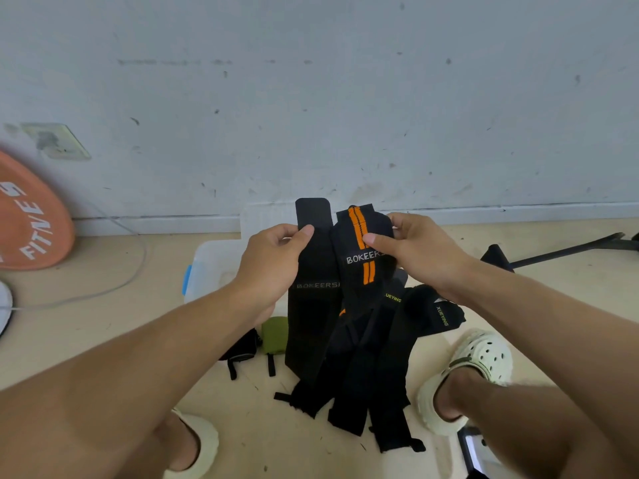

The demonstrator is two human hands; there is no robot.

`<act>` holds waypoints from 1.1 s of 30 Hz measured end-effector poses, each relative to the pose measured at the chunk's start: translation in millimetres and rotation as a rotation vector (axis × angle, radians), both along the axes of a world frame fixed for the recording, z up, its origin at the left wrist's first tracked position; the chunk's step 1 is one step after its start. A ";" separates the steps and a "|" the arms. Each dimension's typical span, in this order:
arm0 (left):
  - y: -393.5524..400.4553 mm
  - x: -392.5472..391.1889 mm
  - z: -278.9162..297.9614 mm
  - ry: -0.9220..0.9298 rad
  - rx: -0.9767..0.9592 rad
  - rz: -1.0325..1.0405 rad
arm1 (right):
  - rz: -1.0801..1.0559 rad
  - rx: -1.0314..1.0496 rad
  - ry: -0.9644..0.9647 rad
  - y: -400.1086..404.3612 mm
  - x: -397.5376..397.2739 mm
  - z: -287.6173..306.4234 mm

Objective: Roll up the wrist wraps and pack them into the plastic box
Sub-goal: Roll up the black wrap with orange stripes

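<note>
My left hand [273,257] pinches the upper part of a plain black wrist wrap [313,305] that hangs down in front of me. Beside it, my right hand [411,250] grips a black wrap with orange stripes [363,250], marked BOKEERS, near its top. Several more black wraps [397,357] hang or lie tangled below my hands, reaching the floor. The clear plastic box [211,267] with a blue latch stands on the floor behind my left hand, its lid raised against the wall. A green rolled wrap [275,335] and a black rolled wrap [242,350] lie in front of the box.
An orange weight plate [31,219] leans on the wall at left, with a thin cable [114,288] on the floor near it. A black metal stand [553,252] lies at right. My feet in pale clogs [473,375] flank the wraps.
</note>
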State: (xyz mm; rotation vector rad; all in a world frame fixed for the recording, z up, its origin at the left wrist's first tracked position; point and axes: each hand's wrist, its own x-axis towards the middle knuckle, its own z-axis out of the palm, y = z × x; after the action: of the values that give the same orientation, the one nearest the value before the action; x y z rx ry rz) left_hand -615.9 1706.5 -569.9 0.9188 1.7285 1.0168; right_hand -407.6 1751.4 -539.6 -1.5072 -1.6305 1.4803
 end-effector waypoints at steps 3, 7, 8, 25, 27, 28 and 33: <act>-0.4 -0.3 -0.3 -0.004 -0.010 -0.021 | -0.091 0.009 -0.006 3.9 1.2 -0.8; -3.8 2.8 2.9 0.013 0.015 -0.069 | -0.136 0.048 0.033 4.4 2.0 -1.9; -4.6 3.5 3.7 0.012 0.024 -0.070 | -0.149 0.074 0.028 4.5 2.3 -2.5; -8.1 9.7 4.0 -0.040 -0.034 -0.154 | -0.082 0.080 0.190 -3.7 -7.7 -3.5; -8.2 9.7 4.0 -0.051 -0.056 -0.164 | -0.071 0.051 0.222 -4.9 -7.9 -2.8; -8.7 9.9 4.2 -0.074 -0.060 -0.183 | -0.069 0.034 0.230 -5.9 -8.5 -2.0; -9.7 8.6 4.4 -0.076 -0.020 -0.224 | -0.237 -0.248 0.368 -4.1 -10.4 0.2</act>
State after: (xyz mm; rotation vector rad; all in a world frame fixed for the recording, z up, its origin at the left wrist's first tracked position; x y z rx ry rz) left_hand -607.3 1696.7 -565.4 1.0226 1.5320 0.8737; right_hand -418.0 1747.3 -539.4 -1.3907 -1.0515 1.7450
